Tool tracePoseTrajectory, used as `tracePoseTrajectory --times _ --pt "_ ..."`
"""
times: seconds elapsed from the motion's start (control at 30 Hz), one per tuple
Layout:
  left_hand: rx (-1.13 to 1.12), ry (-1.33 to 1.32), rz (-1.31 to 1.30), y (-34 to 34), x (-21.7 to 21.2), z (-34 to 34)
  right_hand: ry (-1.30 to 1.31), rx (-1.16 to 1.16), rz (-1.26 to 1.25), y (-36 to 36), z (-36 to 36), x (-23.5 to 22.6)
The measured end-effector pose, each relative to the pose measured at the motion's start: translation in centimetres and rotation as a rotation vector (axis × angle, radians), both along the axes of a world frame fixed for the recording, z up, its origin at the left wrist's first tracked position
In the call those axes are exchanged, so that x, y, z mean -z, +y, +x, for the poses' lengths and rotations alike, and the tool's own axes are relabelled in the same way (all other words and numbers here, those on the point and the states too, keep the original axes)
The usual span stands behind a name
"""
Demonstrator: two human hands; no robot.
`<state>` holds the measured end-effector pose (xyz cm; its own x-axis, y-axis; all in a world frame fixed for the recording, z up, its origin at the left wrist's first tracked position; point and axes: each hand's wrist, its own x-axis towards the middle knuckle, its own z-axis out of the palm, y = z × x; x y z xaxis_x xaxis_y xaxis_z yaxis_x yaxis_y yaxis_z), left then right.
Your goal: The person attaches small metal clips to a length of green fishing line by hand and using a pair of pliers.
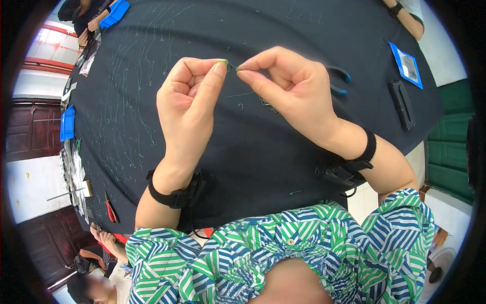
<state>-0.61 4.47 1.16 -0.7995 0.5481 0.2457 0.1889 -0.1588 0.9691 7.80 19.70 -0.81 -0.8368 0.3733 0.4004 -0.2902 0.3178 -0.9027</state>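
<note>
Fingers pressed together, left hand and right hand pinching a thread, its short visible span slanting down rightward between them.

Matt cloth all across the black tablecloth, softly rippled; smooth, glossy plastic on the blue tray; metallic glints off the small hooks; plastic-looking grips on the pliers!
</note>
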Motion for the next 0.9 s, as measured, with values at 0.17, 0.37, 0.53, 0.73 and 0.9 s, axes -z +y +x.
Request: tracePoseTrajectory --times 0.17,0.37,0.53,0.73,0.9 --pt "-0.039 0.067 -0.034 0.4 0.3 0.2 0.008 0.0 0.272 0.4 0.4 -0.8" --pt "-0.005 0.207 -0.203 0.4 0.4 0.3 0.224 0.066 0.507 1.7 -0.1 -0.6" --pt "0.007 0.254 -0.24 0.3 0.1 0.5 0.094 -0.009 0.351 2.2 0.0 -0.7" --pt "-0.039 0.32 -0.245 0.4 0.2 0.5 -0.062 -0.258 -0.149 2.7 -1.1 1.4" --pt "-0.059 0.313 -0.201 0.3 0.5 0.3 -0.196 -0.332 -0.325 1.8 -0.7 1.3"
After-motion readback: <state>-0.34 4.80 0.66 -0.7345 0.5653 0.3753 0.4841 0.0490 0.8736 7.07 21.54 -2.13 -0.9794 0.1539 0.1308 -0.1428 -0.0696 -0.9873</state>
